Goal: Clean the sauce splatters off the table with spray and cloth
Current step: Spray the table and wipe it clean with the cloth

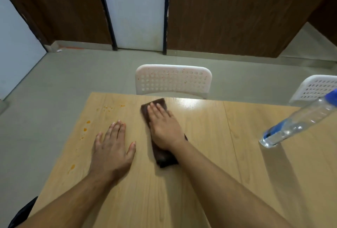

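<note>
The right hand pressed flat on the dark brown folded cloth at the light wooden table's far middle; the left hand lay open, empty. Orange sauce splatters remained along the left edge, apparently unwiped. The clear blue-capped spray bottle stood right.

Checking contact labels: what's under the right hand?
The right hand lies flat on a dark brown cloth on the table. Whether sauce remains beneath the cloth is hidden.
</note>
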